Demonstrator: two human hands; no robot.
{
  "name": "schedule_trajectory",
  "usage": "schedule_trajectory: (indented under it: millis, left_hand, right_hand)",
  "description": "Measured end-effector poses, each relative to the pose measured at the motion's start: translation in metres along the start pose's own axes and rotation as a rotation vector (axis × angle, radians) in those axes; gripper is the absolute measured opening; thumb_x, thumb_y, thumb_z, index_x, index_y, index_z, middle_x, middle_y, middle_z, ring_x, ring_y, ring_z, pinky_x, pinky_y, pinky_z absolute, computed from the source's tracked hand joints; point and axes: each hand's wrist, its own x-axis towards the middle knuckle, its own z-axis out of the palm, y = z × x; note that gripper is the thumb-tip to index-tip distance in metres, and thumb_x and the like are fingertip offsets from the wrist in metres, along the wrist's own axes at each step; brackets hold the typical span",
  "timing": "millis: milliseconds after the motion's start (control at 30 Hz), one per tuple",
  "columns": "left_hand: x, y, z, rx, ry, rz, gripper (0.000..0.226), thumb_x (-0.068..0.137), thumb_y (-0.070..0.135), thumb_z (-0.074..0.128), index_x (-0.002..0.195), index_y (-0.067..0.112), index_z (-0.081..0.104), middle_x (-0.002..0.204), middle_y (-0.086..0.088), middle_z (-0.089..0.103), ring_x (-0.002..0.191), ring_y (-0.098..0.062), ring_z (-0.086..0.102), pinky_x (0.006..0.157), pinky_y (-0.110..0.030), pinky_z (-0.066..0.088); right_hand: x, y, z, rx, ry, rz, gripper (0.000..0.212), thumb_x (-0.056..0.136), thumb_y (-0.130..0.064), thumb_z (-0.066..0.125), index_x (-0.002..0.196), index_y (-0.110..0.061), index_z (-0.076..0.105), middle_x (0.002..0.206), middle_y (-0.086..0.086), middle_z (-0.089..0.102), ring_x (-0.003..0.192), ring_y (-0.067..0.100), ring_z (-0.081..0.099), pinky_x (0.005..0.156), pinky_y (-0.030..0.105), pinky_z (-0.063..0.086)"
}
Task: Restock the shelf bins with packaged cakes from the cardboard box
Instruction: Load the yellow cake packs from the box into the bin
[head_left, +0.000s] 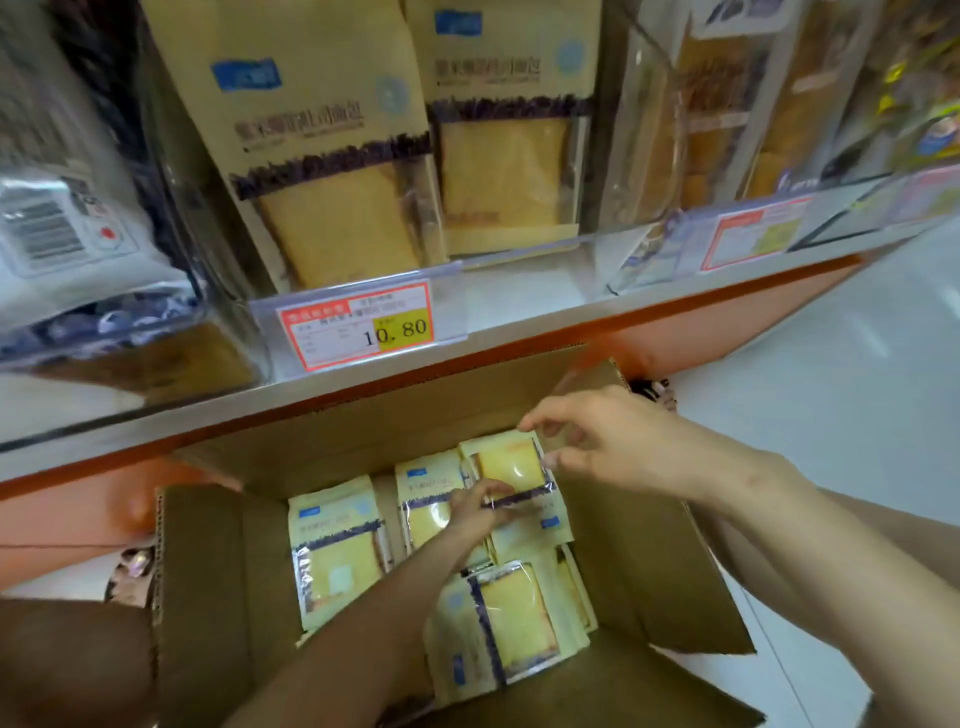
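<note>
**Cardboard box open, both hands on one cake pack**

Cardboard box (208, 571) stands open below the shelf (519, 317), flaps folded out, with white floor (831, 389) to its right. We see kraft-coloured packs lying flat inside it, each with a clear window showing yellow cake.

Both hands are on the cake pack (511, 462) at the far right of the box, which lies on top of the packs under it.
- Left hand (475, 506) reaches in from the near side. Its fingers (493, 491) are curled onto the pack at the dark purple band.
- Right hand (608, 441) comes in from the right. Its fingers (540, 418) are spread, and forefinger and thumb pinch the pack's far right edge.
- We can't tell if the pack is lifted clear or is touching the ones below.

Other packs in the box:
- One pack (337, 561) lies at the left, apart from the rest.
- A second pack (426, 493) is just left of the held pack, partly under the left hand.
- A third pack (514, 618) lies tilted at the near side, on more packs.

On the shelf, a clear shelf bin (519, 254) holds two of the same packs, seen larger and upright (332, 156). A red and yellow price tag (358, 325) reading 10.80 is clipped to the shelf front below them. We see blurred bins of other goods on both sides.
</note>
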Motion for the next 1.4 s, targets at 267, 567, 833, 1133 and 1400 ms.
schedule_trajectory:
  millis: [267,567,833,1133,1400]
  left_hand:
    - [0.001,-0.005,0.011,-0.156,0.161,-0.032,0.047,0.079,0.003,0.067,0.110,0.037,0.058,0.133,-0.001,0.037,0.113,-0.026,0.051,0.094,-0.035,0.048]
    - [-0.005,-0.003,0.027,0.102,0.212,0.045,0.041,0.081,0.014,0.069,0.117,0.026,0.053,0.122,-0.002,0.034,0.114,-0.020,0.043,0.098,-0.025,0.035]
    - [-0.009,0.004,0.033,-0.050,0.274,-0.029,0.043,0.082,-0.006,0.061,0.110,0.025,0.051,0.122,-0.008,0.026,0.099,-0.021,0.050,0.086,-0.019,0.040]
    - [-0.026,0.018,0.007,-0.274,0.196,-0.035,0.045,0.081,-0.013,0.056,0.112,0.020,0.057,0.124,-0.001,0.047,0.099,-0.015,0.045,0.082,-0.023,0.039]
    - [-0.068,0.049,-0.074,0.369,-0.432,0.316,0.045,0.081,-0.008,0.058,0.099,0.033,0.064,0.121,0.011,0.058,0.106,0.004,0.054,0.096,-0.026,0.044]
  right_hand:
    - [0.001,0.006,0.009,-0.064,-0.087,0.066,0.040,0.091,-0.034,0.058,0.130,-0.035,0.049,0.124,-0.004,0.058,0.106,0.015,0.058,0.094,0.038,0.047]
    - [0.004,0.005,0.013,-0.088,-0.081,0.075,0.041,0.091,-0.036,0.058,0.131,-0.037,0.048,0.125,-0.004,0.058,0.106,0.015,0.058,0.090,0.032,0.047]
    - [0.003,0.004,0.014,-0.105,-0.094,0.065,0.042,0.093,-0.035,0.056,0.134,-0.036,0.045,0.128,-0.003,0.055,0.113,0.017,0.053,0.094,0.034,0.046]
    - [0.003,0.011,0.021,-0.155,-0.136,0.084,0.042,0.092,-0.035,0.058,0.132,-0.036,0.046,0.123,-0.001,0.059,0.111,0.020,0.055,0.092,0.036,0.047]
    - [-0.002,-0.002,0.030,-0.159,-0.102,-0.043,0.070,0.085,-0.030,0.067,0.143,-0.041,0.028,0.143,-0.010,0.037,0.130,0.017,0.033,0.105,0.034,0.033]
